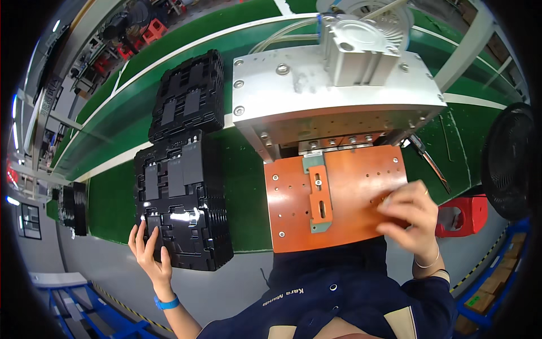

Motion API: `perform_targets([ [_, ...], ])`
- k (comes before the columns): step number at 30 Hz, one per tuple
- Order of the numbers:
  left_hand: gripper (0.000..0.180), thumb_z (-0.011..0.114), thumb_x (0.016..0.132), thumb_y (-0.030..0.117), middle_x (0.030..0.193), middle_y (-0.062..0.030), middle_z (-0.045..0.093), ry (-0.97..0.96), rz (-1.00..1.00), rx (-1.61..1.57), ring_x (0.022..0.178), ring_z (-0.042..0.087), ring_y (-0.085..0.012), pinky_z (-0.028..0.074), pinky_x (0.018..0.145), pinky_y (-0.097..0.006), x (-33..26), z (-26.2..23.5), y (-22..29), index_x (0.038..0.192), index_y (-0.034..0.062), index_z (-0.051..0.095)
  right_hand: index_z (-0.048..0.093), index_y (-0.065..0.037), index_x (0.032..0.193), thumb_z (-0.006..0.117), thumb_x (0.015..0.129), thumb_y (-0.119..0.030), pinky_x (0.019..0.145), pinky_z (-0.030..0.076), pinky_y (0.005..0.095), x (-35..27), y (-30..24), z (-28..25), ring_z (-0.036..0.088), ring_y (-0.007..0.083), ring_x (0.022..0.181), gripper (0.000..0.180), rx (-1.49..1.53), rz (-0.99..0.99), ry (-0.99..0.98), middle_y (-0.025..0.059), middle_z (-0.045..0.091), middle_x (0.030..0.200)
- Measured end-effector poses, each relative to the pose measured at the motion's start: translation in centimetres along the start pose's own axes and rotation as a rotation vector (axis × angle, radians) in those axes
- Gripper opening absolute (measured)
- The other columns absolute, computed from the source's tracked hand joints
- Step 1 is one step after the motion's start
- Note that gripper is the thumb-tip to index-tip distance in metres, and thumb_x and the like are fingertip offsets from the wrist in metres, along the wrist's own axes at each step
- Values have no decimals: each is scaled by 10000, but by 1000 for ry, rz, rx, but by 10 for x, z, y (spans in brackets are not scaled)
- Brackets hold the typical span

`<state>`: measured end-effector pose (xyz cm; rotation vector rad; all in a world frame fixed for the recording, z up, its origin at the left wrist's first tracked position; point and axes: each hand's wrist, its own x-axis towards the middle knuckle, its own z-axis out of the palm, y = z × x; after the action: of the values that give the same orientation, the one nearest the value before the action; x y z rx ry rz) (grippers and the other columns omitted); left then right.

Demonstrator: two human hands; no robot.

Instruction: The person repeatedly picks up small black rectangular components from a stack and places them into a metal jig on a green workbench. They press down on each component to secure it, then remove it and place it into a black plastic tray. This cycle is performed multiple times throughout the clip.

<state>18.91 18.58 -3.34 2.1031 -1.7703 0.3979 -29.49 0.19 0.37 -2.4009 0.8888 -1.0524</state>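
Observation:
My left hand (150,254) reaches over the near-left edge of a black plastic tray (212,237), fingers spread, fingertips on or beside a dark flat piece lying in it. Whether it grips that piece I cannot tell. Larger dark flat pieces (183,166) sit in the tray's far half. My right hand (415,217) is at the right side of an orange plate (355,192), fingers bent, thumb apart, nothing visible between them. A slotted orange block (319,195) is bolted over a grey-green strip (320,227) on the plate's left half.
Behind the plate stands a silver metal press (299,79) with a cylinder on top. Another black tray stack (189,96) lies beyond the near one. At right are a tool (432,161), a black fan (508,161) and a red stool (471,217). Green mat (245,198) covers the bench.

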Motion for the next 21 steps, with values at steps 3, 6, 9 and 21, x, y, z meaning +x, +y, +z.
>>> perform_targets([
  [3, 502, 526, 840, 351, 1363, -204, 537, -34, -72, -41, 1303, 407, -398, 306, 1085, -511, -1, 1, 2, 1169, 2, 675, 754, -76, 960, 869, 641, -202, 712, 483, 307, 2, -1, 10, 612, 209, 784, 361, 116, 14, -90, 48, 647, 851],
  [6, 593, 480, 882, 426, 1417, -209, 482, -39, -91, -41, 1330, 377, -405, 284, 1097, -523, -1, 1, 2, 1276, -1, 595, 756, -72, 948, 866, 649, -199, 687, 485, 299, 2, 4, 11, 612, 210, 764, 342, 159, 74, -69, 49, 650, 850],
  [9, 699, 442, 906, 489, 1487, -209, 392, -29, -95, 14, 1377, 318, -412, 236, 1126, -524, 3, -1, 8, 1402, -3, 453, 756, -64, 938, 866, 651, -194, 660, 483, 297, 3, 6, 10, 614, 193, 750, 333, 168, 94, -80, 44, 662, 822],
  [21, 642, 338, 1009, 443, 1521, -151, 360, 69, -365, -5, 1416, 277, -335, 202, 1157, -467, 4, 16, -7, 1489, 18, 315, 781, -179, 943, 862, 685, -278, 618, 411, 238, 5, 20, 1, 575, 101, 677, 288, 332, 27, -290, -53, 665, 813],
])
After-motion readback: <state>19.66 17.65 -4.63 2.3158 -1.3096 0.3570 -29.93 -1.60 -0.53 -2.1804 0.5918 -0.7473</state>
